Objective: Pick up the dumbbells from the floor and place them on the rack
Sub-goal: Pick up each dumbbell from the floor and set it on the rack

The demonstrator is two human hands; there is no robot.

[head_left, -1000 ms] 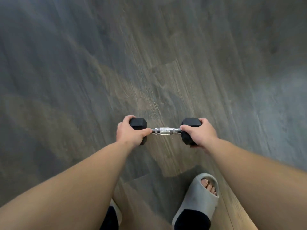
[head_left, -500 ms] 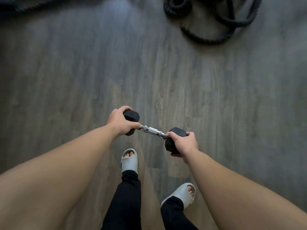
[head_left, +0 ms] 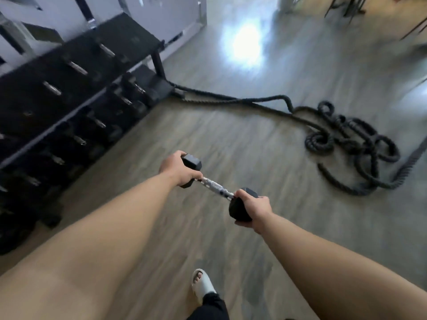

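Observation:
I carry one black hex dumbbell (head_left: 213, 186) with a silver handle in the air above the wooden floor, tilted with its left end farther from me. My left hand (head_left: 178, 169) grips the far head and my right hand (head_left: 254, 209) grips the near head; the handle between them is bare. The black dumbbell rack (head_left: 76, 65) stands at the left, slanting from the lower left up to the middle top, with several dumbbells on its tiers. The rack is to the left of my hands, well apart from them.
A thick black battle rope (head_left: 346, 144) lies coiled on the floor at the right and runs to the rack's foot. My foot in a grey slide sandal (head_left: 202, 284) is at the bottom. Chair legs (head_left: 344, 5) show at the top right. A white wall stands behind the rack.
The view has swung up and left, bringing the rack into sight at the left and the rope fully into view. Both hands keep the same hold on the dumbbell.

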